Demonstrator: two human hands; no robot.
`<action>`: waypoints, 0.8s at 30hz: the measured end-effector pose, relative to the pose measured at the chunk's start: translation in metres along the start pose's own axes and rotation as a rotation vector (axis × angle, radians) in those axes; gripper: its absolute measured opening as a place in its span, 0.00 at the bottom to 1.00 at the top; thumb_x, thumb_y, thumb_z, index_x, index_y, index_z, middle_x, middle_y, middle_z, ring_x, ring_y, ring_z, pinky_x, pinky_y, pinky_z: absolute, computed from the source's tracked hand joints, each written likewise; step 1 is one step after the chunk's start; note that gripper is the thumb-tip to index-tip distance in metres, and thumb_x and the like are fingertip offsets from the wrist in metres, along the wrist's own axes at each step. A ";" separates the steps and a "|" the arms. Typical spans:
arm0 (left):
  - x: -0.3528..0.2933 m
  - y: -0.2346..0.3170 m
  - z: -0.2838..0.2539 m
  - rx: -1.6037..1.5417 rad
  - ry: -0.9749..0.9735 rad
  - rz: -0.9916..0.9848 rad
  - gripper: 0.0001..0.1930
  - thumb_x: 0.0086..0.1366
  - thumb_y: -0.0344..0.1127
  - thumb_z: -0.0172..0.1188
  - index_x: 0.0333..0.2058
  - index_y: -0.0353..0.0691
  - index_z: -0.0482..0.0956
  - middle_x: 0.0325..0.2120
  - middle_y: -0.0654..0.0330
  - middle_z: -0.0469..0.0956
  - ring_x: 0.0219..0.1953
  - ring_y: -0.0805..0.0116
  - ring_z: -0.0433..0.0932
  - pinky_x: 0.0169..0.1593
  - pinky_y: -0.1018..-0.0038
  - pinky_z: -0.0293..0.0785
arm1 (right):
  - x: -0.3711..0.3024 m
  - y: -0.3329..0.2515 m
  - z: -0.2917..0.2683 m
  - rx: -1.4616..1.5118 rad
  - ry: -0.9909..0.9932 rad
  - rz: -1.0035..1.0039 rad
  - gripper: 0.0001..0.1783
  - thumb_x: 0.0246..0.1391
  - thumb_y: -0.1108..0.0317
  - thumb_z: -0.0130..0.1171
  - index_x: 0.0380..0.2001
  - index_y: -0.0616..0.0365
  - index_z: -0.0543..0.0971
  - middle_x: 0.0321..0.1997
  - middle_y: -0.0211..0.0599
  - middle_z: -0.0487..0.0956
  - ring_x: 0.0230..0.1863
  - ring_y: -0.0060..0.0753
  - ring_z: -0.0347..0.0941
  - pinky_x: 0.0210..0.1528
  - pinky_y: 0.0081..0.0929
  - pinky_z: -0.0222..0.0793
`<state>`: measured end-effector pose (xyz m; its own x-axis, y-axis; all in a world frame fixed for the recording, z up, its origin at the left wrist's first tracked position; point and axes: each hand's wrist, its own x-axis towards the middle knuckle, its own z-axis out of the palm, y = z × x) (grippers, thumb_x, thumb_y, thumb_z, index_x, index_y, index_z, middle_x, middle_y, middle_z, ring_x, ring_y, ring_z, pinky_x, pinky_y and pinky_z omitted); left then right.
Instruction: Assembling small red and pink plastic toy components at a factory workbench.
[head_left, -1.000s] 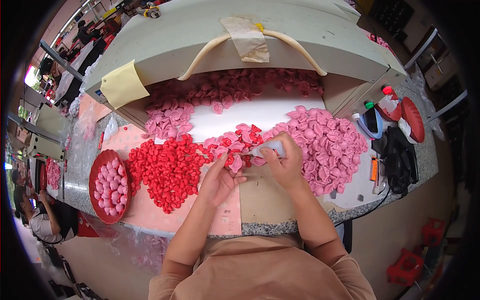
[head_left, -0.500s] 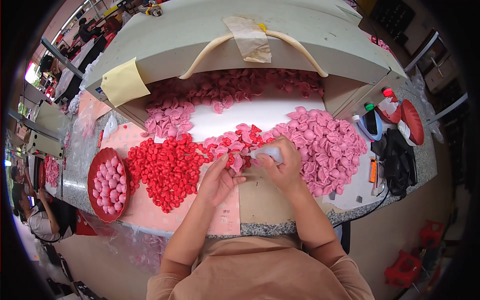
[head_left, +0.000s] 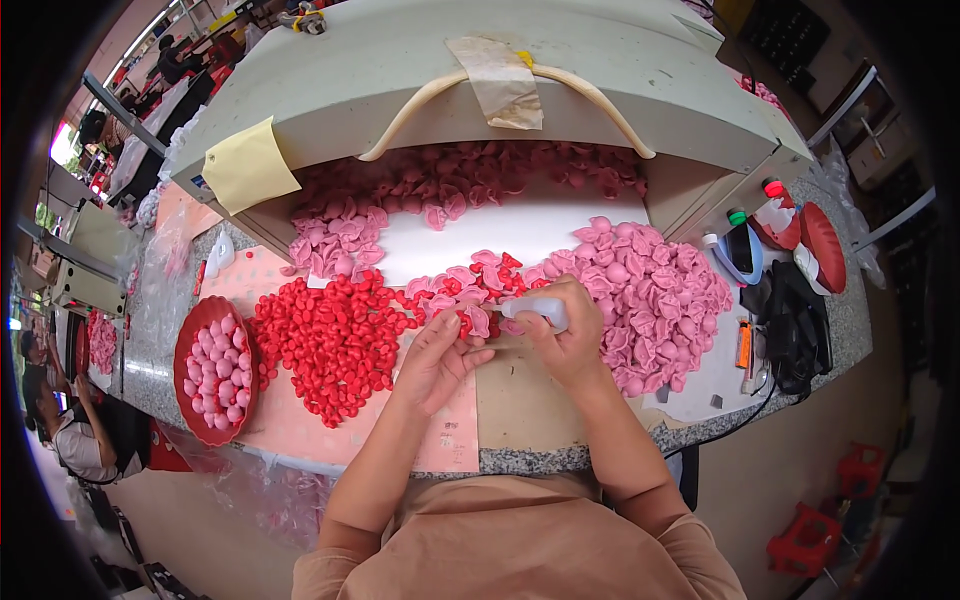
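Note:
Between thumb and fingers, my left hand (head_left: 432, 362) pinches a small pink and red piece (head_left: 477, 321), petal-like on its pink side. My right hand (head_left: 572, 335) is wrapped around a whitish squeeze bottle (head_left: 545, 310), tilted so that its tip points left at that piece. Just beyond my hands lies a loose cluster of mixed pink and red pieces (head_left: 465, 280). To the left spreads a heap of small glossy red pieces (head_left: 325, 345). A larger pile of pink shell-like pieces (head_left: 650, 300) sits to the right of my right hand.
A grey box-like hood (head_left: 600, 100) arches over the far side, with more pink pieces (head_left: 450, 170) inside. At left stands a red bowl (head_left: 187, 400) of pink balls. Toward the right are a blue tray (head_left: 752, 268), a black bag (head_left: 800, 340) and an orange lighter-like item (head_left: 744, 344).
Both hands keep nearly the same place and hold. The bottle has shifted very slightly to the right, and the view has moved a touch.

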<state>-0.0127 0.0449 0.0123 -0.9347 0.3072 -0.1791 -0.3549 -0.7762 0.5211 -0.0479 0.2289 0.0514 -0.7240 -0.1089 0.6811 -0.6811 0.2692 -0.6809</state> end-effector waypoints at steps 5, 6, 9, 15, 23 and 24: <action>0.000 0.001 0.003 -0.016 0.005 -0.005 0.14 0.67 0.35 0.47 0.49 0.39 0.68 0.37 0.60 0.76 0.36 0.70 0.76 0.45 0.66 0.76 | 0.001 0.000 0.000 -0.026 0.001 -0.015 0.12 0.47 0.63 0.62 0.28 0.59 0.72 0.24 0.37 0.72 0.23 0.30 0.68 0.25 0.23 0.63; -0.001 0.001 0.003 -0.014 0.008 -0.002 0.14 0.67 0.35 0.47 0.49 0.39 0.68 0.37 0.60 0.76 0.36 0.70 0.76 0.45 0.66 0.76 | 0.001 -0.001 0.000 -0.027 -0.005 -0.008 0.12 0.47 0.63 0.62 0.28 0.59 0.72 0.24 0.37 0.72 0.23 0.30 0.68 0.25 0.23 0.63; -0.001 0.000 0.000 -0.017 -0.008 0.007 0.14 0.67 0.35 0.47 0.49 0.39 0.68 0.38 0.60 0.76 0.37 0.70 0.76 0.45 0.66 0.76 | 0.001 -0.001 0.001 -0.025 -0.009 -0.004 0.12 0.47 0.64 0.62 0.28 0.59 0.72 0.24 0.37 0.73 0.23 0.30 0.68 0.25 0.23 0.63; -0.002 -0.001 0.000 -0.017 -0.026 0.011 0.14 0.67 0.35 0.47 0.49 0.39 0.68 0.39 0.59 0.75 0.38 0.70 0.76 0.45 0.66 0.76 | 0.000 0.000 0.001 -0.028 -0.010 -0.023 0.12 0.46 0.64 0.63 0.28 0.59 0.72 0.24 0.38 0.73 0.22 0.31 0.68 0.25 0.24 0.62; 0.000 0.000 0.000 0.022 -0.005 0.027 0.17 0.66 0.35 0.48 0.52 0.37 0.65 0.40 0.58 0.74 0.39 0.70 0.75 0.47 0.66 0.75 | -0.001 -0.001 0.001 -0.036 -0.013 -0.050 0.13 0.44 0.64 0.64 0.28 0.60 0.72 0.24 0.38 0.73 0.22 0.32 0.68 0.24 0.24 0.62; 0.000 0.000 -0.001 0.026 -0.012 0.032 0.18 0.66 0.35 0.48 0.52 0.37 0.65 0.40 0.58 0.74 0.40 0.69 0.75 0.48 0.66 0.75 | 0.000 -0.002 0.001 -0.046 -0.016 -0.049 0.13 0.44 0.64 0.64 0.28 0.60 0.72 0.24 0.39 0.73 0.22 0.32 0.68 0.24 0.24 0.62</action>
<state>-0.0131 0.0444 0.0114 -0.9453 0.2885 -0.1522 -0.3236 -0.7715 0.5478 -0.0466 0.2273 0.0518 -0.6918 -0.1387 0.7087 -0.7104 0.3068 -0.6334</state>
